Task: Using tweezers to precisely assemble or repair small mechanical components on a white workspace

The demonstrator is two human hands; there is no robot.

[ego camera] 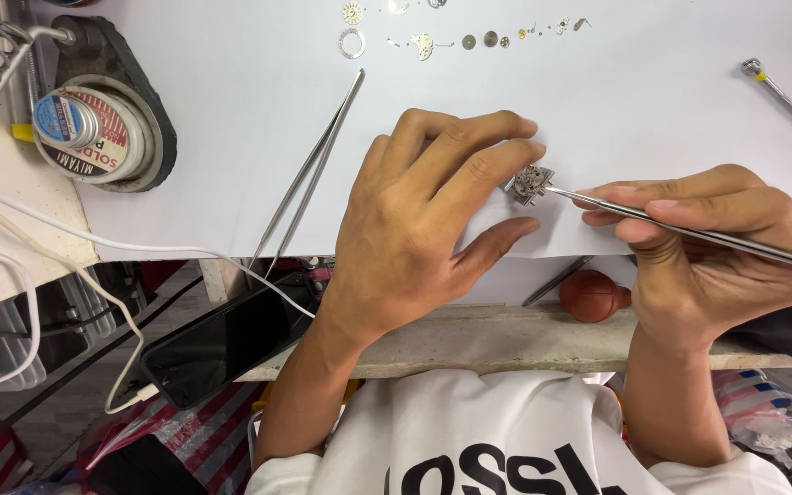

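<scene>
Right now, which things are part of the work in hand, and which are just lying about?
In use: left hand steadying small metal movement; right hand holding thin metal tool.

Lying about: tweezers, solder spool, phone, screwdriver, loose small parts.

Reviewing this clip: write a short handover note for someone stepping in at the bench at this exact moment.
Left hand: fingertips pinning the small metal watch movement on the white sheet.
Right hand: holding a thin metal tool, tip at the movement.
Nearby: tweezers lying left of the left hand; a row of tiny loose parts along the sheet's far edge; a screwdriver at far right.
Done: many parts already laid out.
Left: the movement is on the sheet, tool tip at it.
</scene>
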